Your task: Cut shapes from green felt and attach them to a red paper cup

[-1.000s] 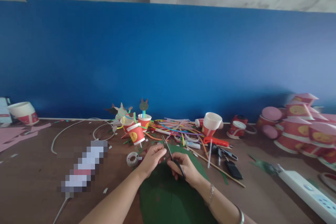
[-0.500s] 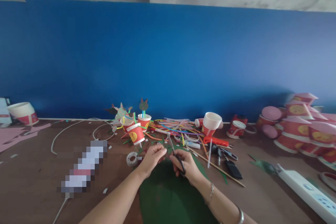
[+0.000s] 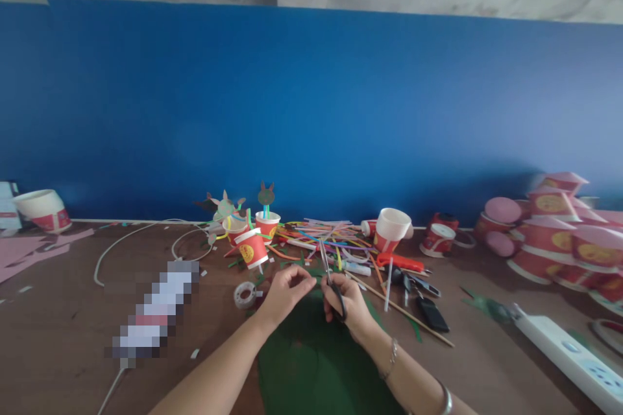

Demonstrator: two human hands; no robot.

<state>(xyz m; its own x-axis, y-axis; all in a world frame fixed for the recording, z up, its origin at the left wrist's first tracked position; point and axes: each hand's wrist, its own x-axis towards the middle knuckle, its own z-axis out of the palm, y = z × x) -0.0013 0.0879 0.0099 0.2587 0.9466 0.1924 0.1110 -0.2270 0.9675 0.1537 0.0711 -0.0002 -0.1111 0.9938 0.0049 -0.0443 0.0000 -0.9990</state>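
Note:
My right hand (image 3: 348, 305) grips a pair of scissors (image 3: 335, 295) by its black handles, with the blades pointing up and away from me. My left hand (image 3: 287, 292) is closed in a pinch just left of the scissors; what sits between the fingertips is too small to make out. Below both hands lies a large sheet of dark green paper (image 3: 316, 356). A roll of clear tape (image 3: 244, 295) rests beside my left hand. Beyond the hands is a heap of colourful pipe cleaners or strips (image 3: 331, 233).
Red paper cups (image 3: 252, 248) with paper animal figures stand at the back. Stacked cups with pink paper (image 3: 549, 233) and a white power strip (image 3: 574, 350) are on the right. Keys (image 3: 431, 311) and a wooden stick (image 3: 403, 311) lie nearer. A blurred-out device (image 3: 156, 311) lies left.
My left hand has moved slightly right, its thumb and finger now forming a rounder pinch. The scissors have shifted slightly right and their blades have swung a little.

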